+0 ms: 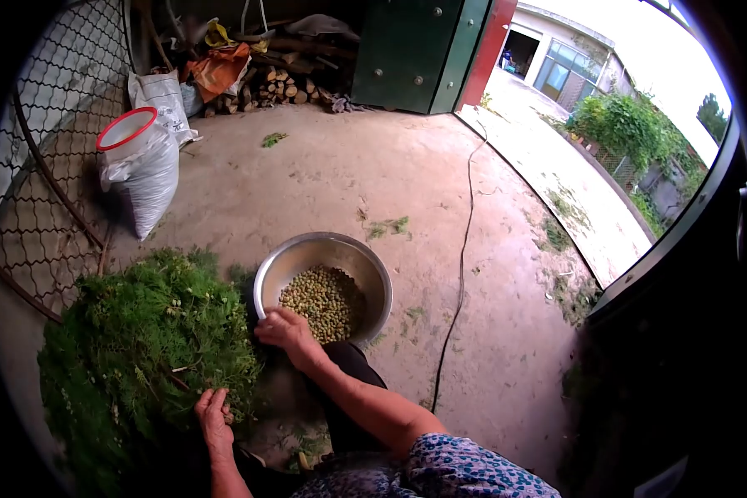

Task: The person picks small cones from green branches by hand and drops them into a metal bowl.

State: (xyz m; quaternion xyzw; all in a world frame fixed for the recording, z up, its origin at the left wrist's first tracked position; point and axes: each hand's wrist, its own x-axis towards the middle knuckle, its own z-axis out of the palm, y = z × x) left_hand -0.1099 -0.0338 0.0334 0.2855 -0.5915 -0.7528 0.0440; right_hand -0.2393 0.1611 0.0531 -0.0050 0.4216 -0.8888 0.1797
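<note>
My left hand (215, 417) is closed at the near right edge of a big heap of feathery green branches (145, 324). A brown stem runs toward its fingers, which appear to grip a leafy branch. My right hand (287, 330) hangs at the left rim of a wide metal basin (376, 278), its fingers bent together; whatever they hold, if anything, is hidden. Many small round greenish-brown fruits or seed pods (322, 299) cover the basin's bottom. The basin stands on the floor between the heap and my knee.
A white sack (145, 178) with a red-rimmed container (129, 129) in its mouth stands by the wire mesh (50, 166). Stacked firewood (278, 85) lies at the back near a green metal door (402, 54). A dark cable (459, 290) crosses the floor toward the doorway. Green scraps lie scattered.
</note>
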